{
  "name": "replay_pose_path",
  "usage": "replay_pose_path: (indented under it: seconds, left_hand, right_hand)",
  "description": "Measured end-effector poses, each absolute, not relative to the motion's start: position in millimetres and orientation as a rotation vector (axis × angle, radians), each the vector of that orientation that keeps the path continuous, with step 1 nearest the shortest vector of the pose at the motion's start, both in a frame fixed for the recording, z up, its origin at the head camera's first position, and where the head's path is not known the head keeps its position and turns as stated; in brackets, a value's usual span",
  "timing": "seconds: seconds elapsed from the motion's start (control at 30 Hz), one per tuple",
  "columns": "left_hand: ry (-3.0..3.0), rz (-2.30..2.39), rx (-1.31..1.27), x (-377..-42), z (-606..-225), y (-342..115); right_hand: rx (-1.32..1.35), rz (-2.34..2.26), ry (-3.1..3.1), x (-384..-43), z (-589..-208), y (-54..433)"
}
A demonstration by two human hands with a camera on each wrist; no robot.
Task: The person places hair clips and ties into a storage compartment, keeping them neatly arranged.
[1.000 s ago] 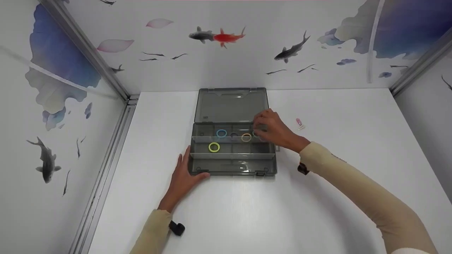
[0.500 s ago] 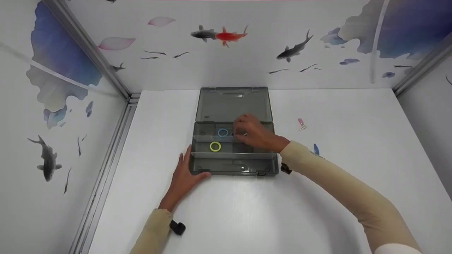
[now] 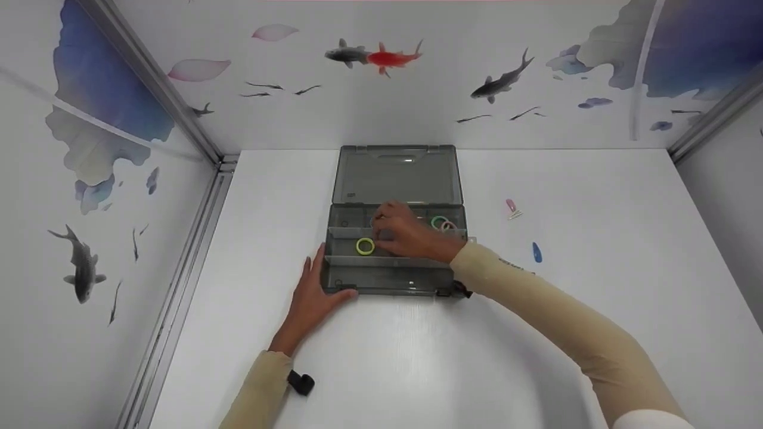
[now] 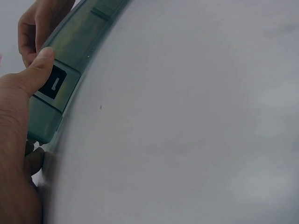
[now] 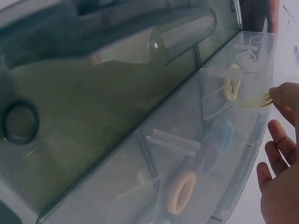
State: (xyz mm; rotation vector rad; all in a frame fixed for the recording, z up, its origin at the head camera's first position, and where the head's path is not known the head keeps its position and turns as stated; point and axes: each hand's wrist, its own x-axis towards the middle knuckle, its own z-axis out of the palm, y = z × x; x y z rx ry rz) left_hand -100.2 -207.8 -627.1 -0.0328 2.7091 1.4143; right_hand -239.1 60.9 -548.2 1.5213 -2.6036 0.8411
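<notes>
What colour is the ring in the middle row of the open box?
The ring is bright yellow-green, clearest in the head view.

the right hand (image 5: 284, 149) comes in at the right edge, its fingertips pinching a yellow band (image 5: 266, 101) that shows as thin stripes, while the lower fingers curl loosely below. beside it runs a see-through, grey-green box (image 5: 103, 107). within one long compartment a yellow ring (image 5: 228, 91), a blurred blue ring (image 5: 226, 133), a blurred purple ring (image 5: 210, 158) and an orange ring (image 5: 173, 195) form a line, the orange one nearest the camera. clear dividers (image 5: 173, 142) stand among them.
</notes>
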Motion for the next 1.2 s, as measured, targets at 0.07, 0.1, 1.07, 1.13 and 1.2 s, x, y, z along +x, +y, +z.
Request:
replay_pose_path:
  seconds: [0.07, 0.1, 1.07, 1.13, 1.2]
  left_hand:
    - [2.712, 1.413, -0.03, -100, -627, -208]
    - [2.713, 1.412, -0.029, -101, -627, -208]
    - [2.73, 1.41, -0.022, -100, -630, -208]
    - [2.731, 1.41, -0.018, -100, -630, -208]
    - [2.73, 1.415, -0.013, -100, -630, -208]
  right_hand:
    - [1.535, 0.823, -2.624, -239, -548, 59]
    - [1.539, 0.81, -2.636, -238, -548, 58]
    - [1.622, 0.494, -2.818, -241, -552, 46]
    - [1.628, 0.478, -2.826, -241, -552, 45]
    - [1.63, 0.47, -2.839, -242, -552, 44]
